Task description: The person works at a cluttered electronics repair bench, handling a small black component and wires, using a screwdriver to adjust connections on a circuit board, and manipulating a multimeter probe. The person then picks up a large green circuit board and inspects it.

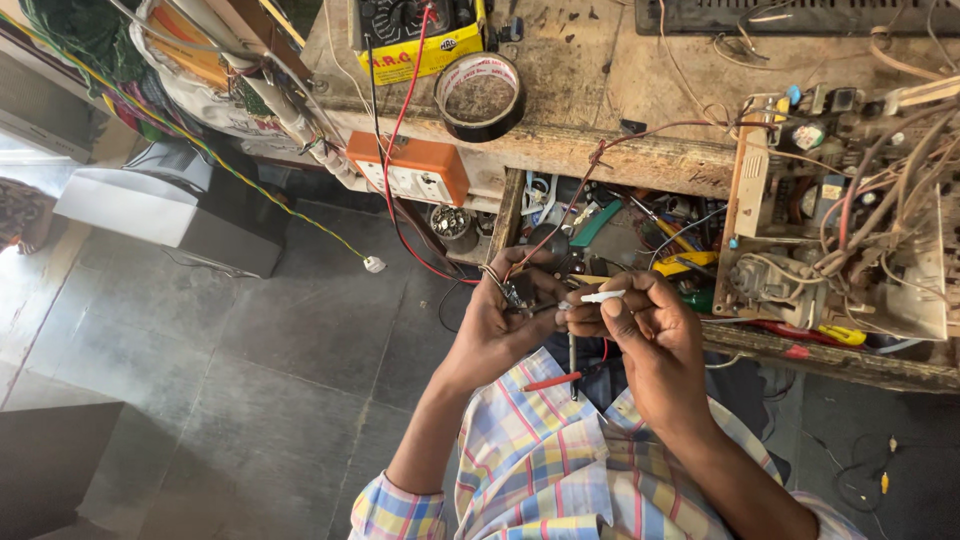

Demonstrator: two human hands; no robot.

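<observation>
My left hand (500,325) grips a small dark electronic part (520,292) with thin wires coming off it, held over an open drawer. My right hand (645,330) pinches a small white slender piece (603,296) between thumb and fingers, its tip right beside the part. A red wire (560,215) runs from the part up to the bench. Below my hands a grey probe and a red probe (552,381) lie across my lap. Both wrists wear checked shirt sleeves.
An open drawer (640,235) full of tools and wires sits under a worn wooden bench (600,90). On the bench are a tape roll (480,95), a yellow meter (420,35) and an exposed circuit chassis (850,210). An orange switch box (408,168) hangs left. Grey floor tiles lie below.
</observation>
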